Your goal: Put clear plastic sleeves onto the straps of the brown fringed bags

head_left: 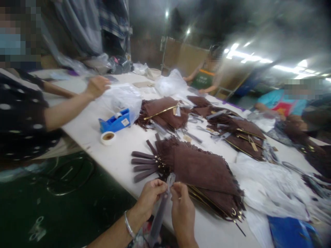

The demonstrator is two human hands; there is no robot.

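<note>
My left hand (152, 194) and my right hand (182, 203) are closed in a pinch, one on each side of a grey strap in a clear plastic sleeve (161, 215). The sleeve's clear end sticks up between my fingertips, and the strap hangs down toward my lap. A silver bangle (128, 224) circles my left wrist. Just beyond my hands lies a stack of brown suede bags (200, 170) with fringes and gold zippers. Several brown strap loops (144, 165) fan out from the stack's left end.
A blue tape dispenser (116, 122) and a tape roll (108, 137) stand at the left table edge (90, 148). More brown fringed bags (165, 112) lie beyond. White plastic bags (271, 186) spread at right. A co-worker's arm (74, 106) reaches in from the left; others work across the table.
</note>
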